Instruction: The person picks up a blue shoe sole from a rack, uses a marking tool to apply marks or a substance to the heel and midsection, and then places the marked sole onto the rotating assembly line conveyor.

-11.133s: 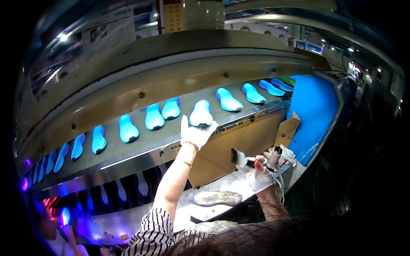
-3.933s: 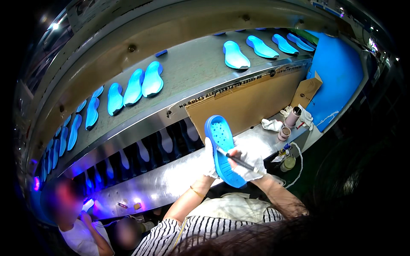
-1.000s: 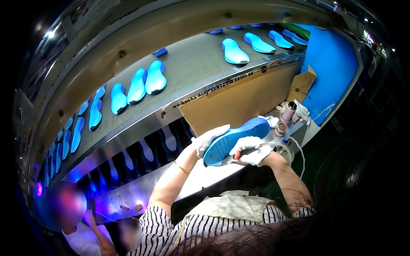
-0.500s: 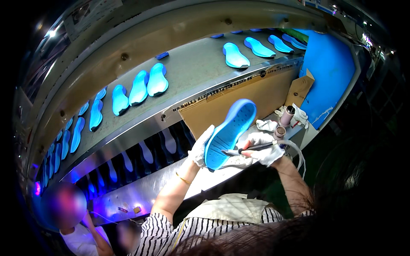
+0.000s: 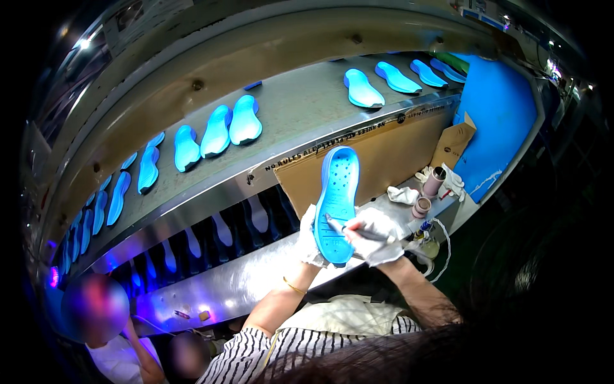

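Observation:
A blue shoe sole (image 5: 338,185) with a dotted, ridged inner face stands nearly upright before me. My left hand (image 5: 309,240), in a white glove, is closed around its left edge near the lower end. In my gloved right hand (image 5: 377,235) is a slim brush (image 5: 334,224), pinched between the fingers. Its tip rests at or just over the middle of the sole's inner face. A pale hose (image 5: 446,246) hangs in a loop beside the right hand.
Several blue soles (image 5: 245,121) lie on the grey conveyor belt (image 5: 300,96) beyond a cardboard sheet (image 5: 384,150). Dark shoe uppers or lasts (image 5: 224,230) line the lower shelf. Pinkish containers (image 5: 435,182) and white gloves (image 5: 403,195) sit at right. A co-worker (image 5: 121,358) is at lower left.
The sole has turned from leaning right to nearly upright. My right hand has moved left with the brush, whose tip has shifted up the sole's face.

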`<state>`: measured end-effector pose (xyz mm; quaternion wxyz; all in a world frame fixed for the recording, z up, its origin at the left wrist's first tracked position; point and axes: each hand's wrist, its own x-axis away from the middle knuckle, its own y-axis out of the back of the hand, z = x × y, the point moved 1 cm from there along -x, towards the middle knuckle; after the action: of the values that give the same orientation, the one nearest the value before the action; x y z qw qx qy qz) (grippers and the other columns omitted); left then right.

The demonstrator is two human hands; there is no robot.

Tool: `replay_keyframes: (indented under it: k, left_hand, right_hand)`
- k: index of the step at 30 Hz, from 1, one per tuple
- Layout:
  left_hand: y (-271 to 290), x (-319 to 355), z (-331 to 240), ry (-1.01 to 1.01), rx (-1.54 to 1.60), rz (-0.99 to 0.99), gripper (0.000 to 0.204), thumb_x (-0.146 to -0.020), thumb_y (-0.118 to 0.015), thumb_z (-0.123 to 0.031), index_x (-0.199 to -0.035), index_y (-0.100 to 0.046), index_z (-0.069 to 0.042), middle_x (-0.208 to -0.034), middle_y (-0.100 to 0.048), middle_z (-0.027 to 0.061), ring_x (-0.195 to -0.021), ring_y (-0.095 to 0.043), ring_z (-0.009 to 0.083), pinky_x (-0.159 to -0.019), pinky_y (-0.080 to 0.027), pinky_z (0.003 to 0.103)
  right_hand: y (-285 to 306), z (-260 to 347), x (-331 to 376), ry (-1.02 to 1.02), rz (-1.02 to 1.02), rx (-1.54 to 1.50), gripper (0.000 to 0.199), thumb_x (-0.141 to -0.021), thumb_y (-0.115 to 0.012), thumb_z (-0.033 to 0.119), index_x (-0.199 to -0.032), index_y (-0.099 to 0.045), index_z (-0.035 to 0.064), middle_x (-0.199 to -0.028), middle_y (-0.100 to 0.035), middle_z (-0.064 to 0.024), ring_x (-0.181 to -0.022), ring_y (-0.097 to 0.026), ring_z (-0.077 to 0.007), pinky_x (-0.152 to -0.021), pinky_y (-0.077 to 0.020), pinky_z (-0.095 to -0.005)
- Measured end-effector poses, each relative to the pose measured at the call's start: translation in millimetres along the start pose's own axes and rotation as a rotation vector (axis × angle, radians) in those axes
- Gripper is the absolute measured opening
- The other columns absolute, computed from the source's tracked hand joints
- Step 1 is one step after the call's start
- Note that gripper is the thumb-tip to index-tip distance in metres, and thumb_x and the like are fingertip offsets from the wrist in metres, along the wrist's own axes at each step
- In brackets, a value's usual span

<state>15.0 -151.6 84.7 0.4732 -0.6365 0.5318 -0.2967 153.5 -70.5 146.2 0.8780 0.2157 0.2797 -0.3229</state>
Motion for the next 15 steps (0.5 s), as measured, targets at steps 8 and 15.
replay_keyframes:
  k: [8,15]
  left_hand:
    - [-26,7,0,0.009,0.115,0.063,0.065,-0.088,-0.040,-0.052,-0.123,-0.044,0.003,-0.113,-0.056,0.0207,-0.092,-0.060,0.0315,-0.085,-0.049,0.040]
    - [3,4,16,-0.105,0.124,-0.135,0.053,-0.092,-0.041,-0.043,-0.118,-0.049,0.002,-0.106,-0.059,0.0151,-0.093,-0.060,0.0235,-0.083,-0.051,0.035]
  right_hand:
    - [1,-3,-11,-0.518,0.108,-0.541,0.004,-0.076,-0.065,0.001,-0.074,-0.062,-0.0003,-0.066,-0.063,-0.0077,-0.059,-0.060,-0.0118,-0.054,-0.0469,-0.0234]
    - [-4,-17,-33,-0.163,-0.135,-0.390,0.006,-0.075,-0.066,-0.003,-0.073,-0.060,-0.0010,-0.066,-0.061,-0.0074,-0.058,-0.060,-0.0125,-0.053,-0.0477,-0.0235]
